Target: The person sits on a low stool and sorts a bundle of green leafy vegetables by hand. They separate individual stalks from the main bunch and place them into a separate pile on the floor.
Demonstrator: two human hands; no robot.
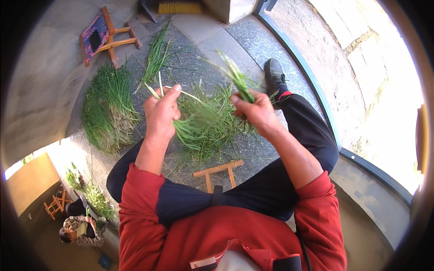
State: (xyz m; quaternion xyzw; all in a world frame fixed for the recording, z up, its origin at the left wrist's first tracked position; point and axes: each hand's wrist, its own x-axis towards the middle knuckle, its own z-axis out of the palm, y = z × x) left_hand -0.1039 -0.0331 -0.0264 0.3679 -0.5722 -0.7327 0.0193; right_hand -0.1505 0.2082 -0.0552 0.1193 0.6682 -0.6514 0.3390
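My left hand grips a few green stalks with pale stem ends that stick up past the thumb, while their leaves hang down on the right. In my right hand is a bunch of long green leaves, slightly blurred, with pale tips pointing up and away. Below and between both hands, a loose pile of green leaf scraps is spread on the stone floor. Left of my left hand lies a large heap of chive-like greens. A smaller bundle of them lies farther off.
A wooden folding stool with a woven seat lies at the upper left. Beyond is a yellow-bristled broom. A metal door track curves along the right. Another person sits at lower left beside more greens.
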